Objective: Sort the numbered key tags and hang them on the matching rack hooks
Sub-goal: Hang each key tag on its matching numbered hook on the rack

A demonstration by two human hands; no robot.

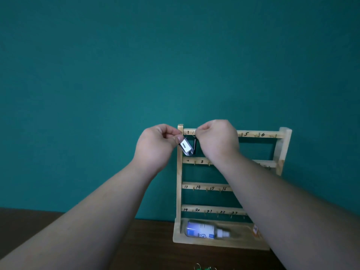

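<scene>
A wooden key rack point(179, 172) stands on the table against the teal wall, with numbered rails and small brass hooks. My left hand point(157, 147) pinches the ring end of a grey key tag point(186, 146) with a white label, held at the top rail near number 1. My right hand point(217, 141) is curled at the top rail just right of it, fingers at a metal ring point(193, 133) from which a dark tag point(195, 146) hangs. The right hand and arm hide the hooks after number 1 up to 5.
A clear bottle with a blue and white label point(204, 229) lies in the rack's base tray. An orange tag point(255, 228) shows beside my right forearm. Green tags with rings point(202, 267) peek in at the bottom edge on the dark wooden table point(146, 240).
</scene>
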